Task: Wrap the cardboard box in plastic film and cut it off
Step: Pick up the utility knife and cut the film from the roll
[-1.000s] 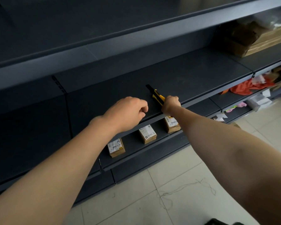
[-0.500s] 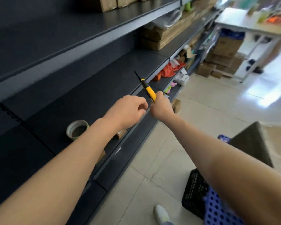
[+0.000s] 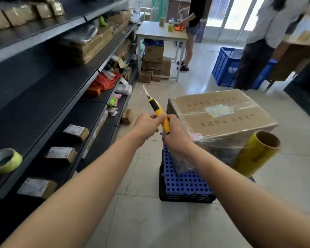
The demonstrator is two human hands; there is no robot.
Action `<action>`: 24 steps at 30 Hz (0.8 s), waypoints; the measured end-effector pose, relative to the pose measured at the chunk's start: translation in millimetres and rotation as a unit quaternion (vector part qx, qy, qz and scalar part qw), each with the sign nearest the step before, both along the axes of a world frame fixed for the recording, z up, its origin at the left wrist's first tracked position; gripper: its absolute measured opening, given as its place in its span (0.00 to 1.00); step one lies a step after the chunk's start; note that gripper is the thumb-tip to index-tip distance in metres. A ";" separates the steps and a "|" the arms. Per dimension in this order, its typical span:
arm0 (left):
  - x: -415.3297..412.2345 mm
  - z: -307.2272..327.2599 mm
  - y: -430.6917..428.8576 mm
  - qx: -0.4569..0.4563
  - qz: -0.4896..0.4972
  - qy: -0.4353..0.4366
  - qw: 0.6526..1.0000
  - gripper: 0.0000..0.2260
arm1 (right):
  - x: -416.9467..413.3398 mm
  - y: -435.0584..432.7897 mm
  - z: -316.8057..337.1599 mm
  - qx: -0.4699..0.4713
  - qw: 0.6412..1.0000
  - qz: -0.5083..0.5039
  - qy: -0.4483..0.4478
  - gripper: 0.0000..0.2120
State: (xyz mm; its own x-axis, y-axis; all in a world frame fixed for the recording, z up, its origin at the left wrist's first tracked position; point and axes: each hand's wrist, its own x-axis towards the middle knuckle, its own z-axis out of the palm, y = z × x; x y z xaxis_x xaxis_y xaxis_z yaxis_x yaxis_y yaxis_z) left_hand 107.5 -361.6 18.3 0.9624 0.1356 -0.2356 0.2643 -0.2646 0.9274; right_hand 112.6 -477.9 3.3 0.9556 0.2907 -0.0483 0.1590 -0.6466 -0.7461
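I hold a yellow knife (image 3: 159,111) with both hands, out in front of me and above the floor. My right hand (image 3: 175,136) is curled tight round the bottom of its handle. My left hand (image 3: 146,126) pinches the handle a bit higher up with its fingertips. The thin blade (image 3: 145,90) sticks out of the top and points up and away from me, a bit to the left.

The cardboard box (image 3: 222,116) is just to the right of my hands. It is big and brown, with writing and a small label on top. It sits on a blue crate (image 3: 183,182) full of holes, and that sits on a black crate (image 3: 168,198). Shiny clear plastic film (image 3: 213,149) goes round the lower sides of the box and hangs in crinkles near my right wrist. The roll of film (image 3: 256,154) is yellowish with a brown tube inside. It leans at the near right corner of the box. I cannot tell if the film on the box is joined to the roll.

On my left are long dark shelves (image 3: 43,97). A roll of tape (image 3: 4,161) lies there, and small boxes with labels (image 3: 61,154) sit on a lower shelf. Far off, one person (image 3: 191,24) stands at a white table (image 3: 161,34), and another person (image 3: 268,33) stands on the right near a second blue crate (image 3: 225,66).
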 end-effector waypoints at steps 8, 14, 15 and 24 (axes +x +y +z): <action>25.9 -15.6 -151.2 -0.015 0.077 0.018 0.997 0.06 | 28.3 -172.8 5.7 -0.008 0.991 0.111 0.070 0.35; 20.1 -36.2 -246.2 0.057 0.043 0.047 0.996 0.08 | 68.0 -288.6 9.6 -0.158 0.987 0.025 -0.034 0.11; 18.1 -39.1 -254.8 0.060 0.037 0.051 0.996 0.09 | 70.5 -299.1 8.9 -0.180 0.983 0.022 -0.035 0.10; -1.1 -80.6 -289.6 0.106 -0.011 0.092 0.990 0.02 | 64.9 -332.4 -12.8 -0.369 0.926 0.074 0.002 0.14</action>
